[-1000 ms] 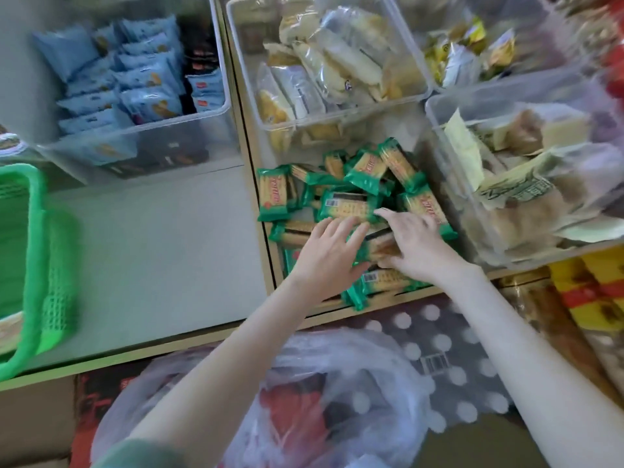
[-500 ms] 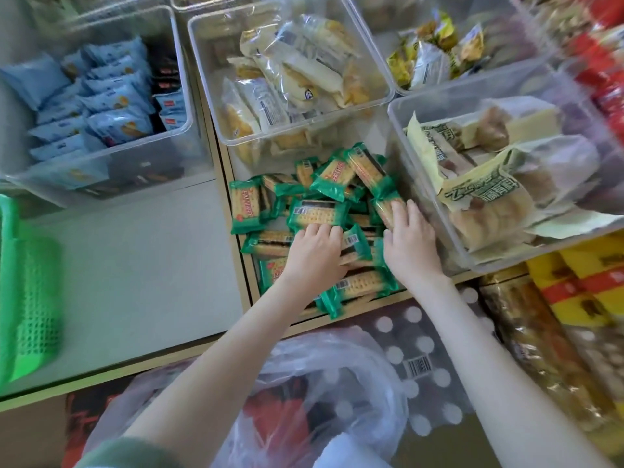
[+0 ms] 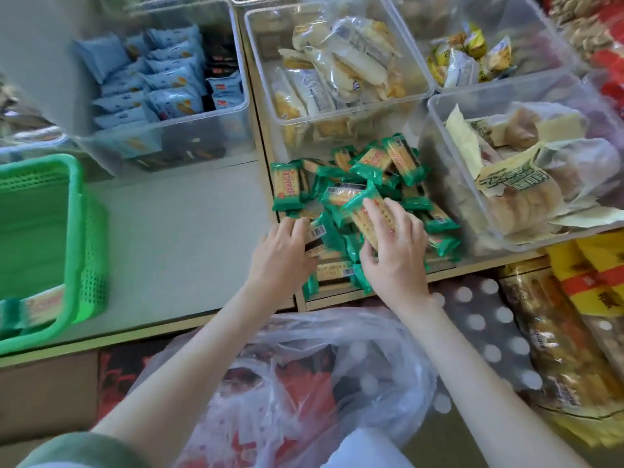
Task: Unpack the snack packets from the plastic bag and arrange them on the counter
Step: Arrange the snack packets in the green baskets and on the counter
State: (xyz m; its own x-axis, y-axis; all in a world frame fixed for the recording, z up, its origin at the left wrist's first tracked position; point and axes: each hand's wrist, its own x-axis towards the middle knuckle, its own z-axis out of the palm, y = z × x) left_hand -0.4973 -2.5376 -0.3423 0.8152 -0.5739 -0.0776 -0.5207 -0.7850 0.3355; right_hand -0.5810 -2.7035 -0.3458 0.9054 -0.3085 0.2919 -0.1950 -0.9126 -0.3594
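Two hands: left hand (image 3: 280, 256), right hand (image 3: 396, 255). One plastic bag (image 3: 381, 359). One green basket (image 3: 79, 228). At least four clear bins (image 3: 189, 138). Green packets (image 3: 287, 188) heaped, uncountable.

Plastic bag (image 3: 354, 336), bottom beyond lower edge.

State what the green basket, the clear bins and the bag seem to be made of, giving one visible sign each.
Basket: rigid green plastic, moulded, semi-gloss; its wall has a regular perforated grid.
Bins: clear hard plastic, glossy; contents show through the walls.
Bag: thin translucent plastic film, likely polythene; it crinkles and shines.
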